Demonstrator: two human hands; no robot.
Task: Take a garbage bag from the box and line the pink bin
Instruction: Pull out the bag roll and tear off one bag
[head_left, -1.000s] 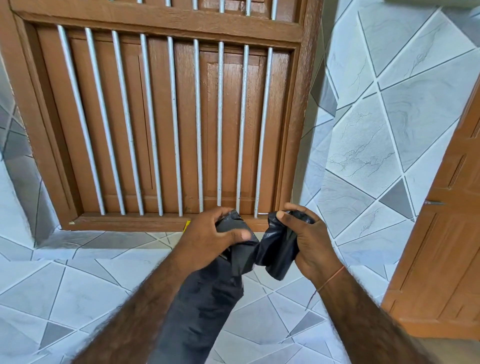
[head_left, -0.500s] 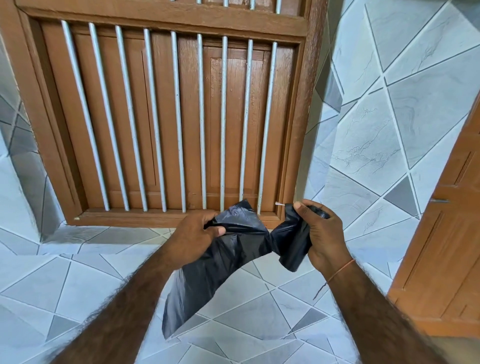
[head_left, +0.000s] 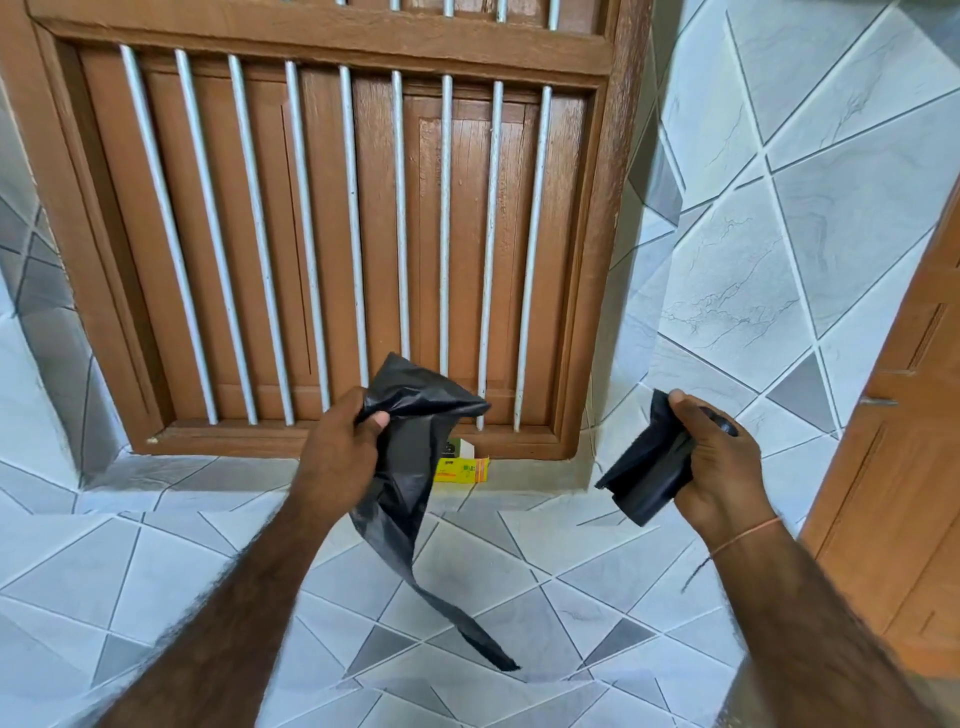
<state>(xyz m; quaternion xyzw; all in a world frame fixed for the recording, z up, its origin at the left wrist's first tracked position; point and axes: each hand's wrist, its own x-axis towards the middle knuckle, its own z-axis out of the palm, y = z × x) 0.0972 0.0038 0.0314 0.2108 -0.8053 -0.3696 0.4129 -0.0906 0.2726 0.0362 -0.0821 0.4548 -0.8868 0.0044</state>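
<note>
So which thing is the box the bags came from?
Find the barred wooden window; on the tiled ledge under its sill, behind the hanging garbage bag, lies a small box. It is bright yellow with a white top, the only colourful thing there.

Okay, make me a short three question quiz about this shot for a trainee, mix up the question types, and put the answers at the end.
1. True or false: the black bag in the left hand is joined to the black roll in the right hand.
2. What lies on the sill behind the bag? A) pink bin B) yellow box C) towel
3. Fill in: the bag's loose end hangs ____ the tiled floor.

Key
1. False: a clear gap separates them.
2. B
3. toward (whether it touches cannot be told)
</note>
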